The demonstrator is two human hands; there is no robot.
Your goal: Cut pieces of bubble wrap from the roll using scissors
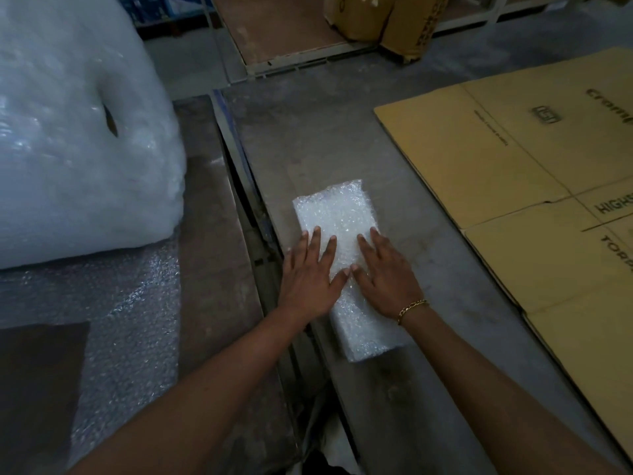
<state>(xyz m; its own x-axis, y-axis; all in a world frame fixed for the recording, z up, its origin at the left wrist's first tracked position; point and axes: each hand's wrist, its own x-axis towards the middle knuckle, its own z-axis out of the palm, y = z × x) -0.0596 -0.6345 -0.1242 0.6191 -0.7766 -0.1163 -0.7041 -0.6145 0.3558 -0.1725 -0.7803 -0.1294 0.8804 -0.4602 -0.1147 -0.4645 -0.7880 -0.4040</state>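
Observation:
A folded pad of bubble wrap (337, 214) lies on the grey floor in the middle of the view. My left hand (310, 275) presses flat on its left side with fingers spread and straight. My right hand (385, 272), with a gold chain bracelet at the wrist, presses flat on its right side. The two thumbs nearly meet over the pad. The big roll of bubble wrap (78, 132) stands at the upper left, with a loose sheet (126, 303) running from under it over a brown board. No scissors are in view.
Flattened cardboard boxes (513, 166) cover the floor to the right. A brown board (219, 269) lies left of the pad, with a dark gap along its edge. Upright cardboard boxes (387, 18) and a low wooden pallet (274, 29) stand at the back.

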